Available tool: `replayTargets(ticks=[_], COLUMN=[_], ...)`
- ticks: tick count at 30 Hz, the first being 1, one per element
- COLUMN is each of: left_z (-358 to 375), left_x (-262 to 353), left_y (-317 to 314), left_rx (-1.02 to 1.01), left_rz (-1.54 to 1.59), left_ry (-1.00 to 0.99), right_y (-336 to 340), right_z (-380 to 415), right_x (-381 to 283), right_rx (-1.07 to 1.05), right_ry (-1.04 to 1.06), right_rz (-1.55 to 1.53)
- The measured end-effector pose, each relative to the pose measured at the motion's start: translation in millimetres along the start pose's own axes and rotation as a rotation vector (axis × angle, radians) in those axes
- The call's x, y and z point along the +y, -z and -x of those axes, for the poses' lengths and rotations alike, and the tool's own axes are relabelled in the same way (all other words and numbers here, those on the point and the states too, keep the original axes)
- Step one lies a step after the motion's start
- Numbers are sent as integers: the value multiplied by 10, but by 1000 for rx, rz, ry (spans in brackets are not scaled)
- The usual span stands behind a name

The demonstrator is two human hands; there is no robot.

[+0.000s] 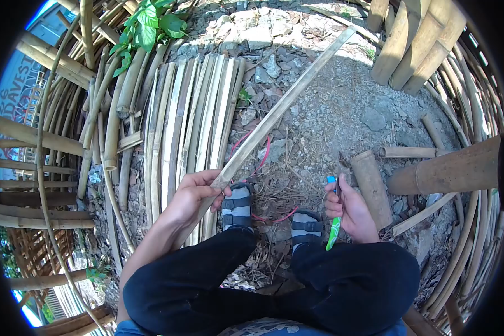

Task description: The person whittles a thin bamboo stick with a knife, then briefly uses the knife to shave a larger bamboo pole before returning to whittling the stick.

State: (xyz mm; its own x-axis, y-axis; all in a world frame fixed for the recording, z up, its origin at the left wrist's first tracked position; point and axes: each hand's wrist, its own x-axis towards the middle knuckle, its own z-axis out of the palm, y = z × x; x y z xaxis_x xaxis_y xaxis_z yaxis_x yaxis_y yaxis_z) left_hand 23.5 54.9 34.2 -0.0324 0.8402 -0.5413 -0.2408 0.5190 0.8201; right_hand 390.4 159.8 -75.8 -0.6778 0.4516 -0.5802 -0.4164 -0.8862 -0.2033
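Hands holding — flat bamboo strip, slim green-blue object

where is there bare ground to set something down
Mostly open: the gravelly ground, though littered, between the long strip in the left hand and the short bamboo piece. Crowded: the left, under the row of slats, and the right edge, around the thick bamboo pole.

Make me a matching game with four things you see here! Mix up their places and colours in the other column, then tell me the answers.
Things
1. long bamboo strip
2. cord on the ground
3. slim green object
4. trousers

Places and colours
A. in the right hand
B. black
C. in the left hand
D. pinkish red

Right pairs: 1-C, 2-D, 3-A, 4-B
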Motion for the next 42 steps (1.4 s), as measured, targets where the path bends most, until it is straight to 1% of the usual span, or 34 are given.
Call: replayTargets(ticks=[1,3,4,5,7,8,9,11,12,13,15,16,17,19,20,21,23,24,25,27,28,29,31,32,34,35,37,38,40,42], left_z=[-25,-51,-65,-67,-58,-81,-87,-95,-79,-109,-141,-146,-157,-194,-198,-190,-175,-178,-172,-157,-151,-154,-162,-152,-125,-125,-132,-125,-100,-117], left_x=[23,73,103,139,189,116,73,-14,-22,-50,-127,-140,-160,-197,-191,-181,-165,-156,-151,-106,-99,-116,-150,-152,-146,-167,-202,-200,-163,-184], left_y=[43,35,18,-7,-65,-49,-43,-53,-132,-148,-166,-217,-226,-239,-270,-318,-381,-402,-421,-470,-480,-462,-410,-413,-426,-413,-387,-395,-446,-420], left_rx=[-54,-64,-85,-86,-93,-104,-117,-137,-83,-96,-23,2,-3,-33,-38,-9,19,39,59,66,74,72,60,60,72,72,47,47,54,44], left_rz=[2,-23,-49,-49,-147,-134,-136,-143,-125,-126,-113,-120,-122,-156,-159,-184,-212,-222,-231,-231,-232,-232,-225,-224,-251,-253,-291,-291,-292,-293], left_ry=[0,-6,-9,-12,70,97,93,114,118,118,188,166,169,138,136,128,127,106,88,93,94,97,93,92,73,74,31,29,19,16], right_y=[-120,-363,-365,-386,-424,-365,-364,-407,-412,-433,-482,-454,-447,-530,-412,-465,-694,-834,-838,-796,-792,-796,-813,-825,-848,-843,-823,-819,-808,-806], right_z=[64,219,239,228,229,169,144,77,25,-12,-76,-190,-281,-445,-613,-627,-642,-594,-625,-691,-731,-745,-766,-770,-775,-777,-783,-784,-782,-788], right_x=[101,249,263,268,286,314,306,313,334,327,331,369,391,370,365,395,563,646,688,756,765,772,773,781,792,789,771,755,735,722], right_rx=[-5,-66,-163,-164,-398,-505,-499,-424,-389,-380,-363,-401,-396,-402,-425,-425,-36,30,32,8,6,9,52,52,134,136,198,198,236,258], right_ry=[-10,-192,-200,-199,-217,-291,-279,-262,-197,-188,40,144,147,264,207,211,487,731,729,874,959,956,1081,1082,1331,1332,1437,1439,1554,1582], right_rz=[4,228,271,273,298,181,184,396,456,455,478,397,394,373,370,368,1157,1304,1302,1598,1623,1622,1730,1732,1799,1797,1903,1903,1964,1968])
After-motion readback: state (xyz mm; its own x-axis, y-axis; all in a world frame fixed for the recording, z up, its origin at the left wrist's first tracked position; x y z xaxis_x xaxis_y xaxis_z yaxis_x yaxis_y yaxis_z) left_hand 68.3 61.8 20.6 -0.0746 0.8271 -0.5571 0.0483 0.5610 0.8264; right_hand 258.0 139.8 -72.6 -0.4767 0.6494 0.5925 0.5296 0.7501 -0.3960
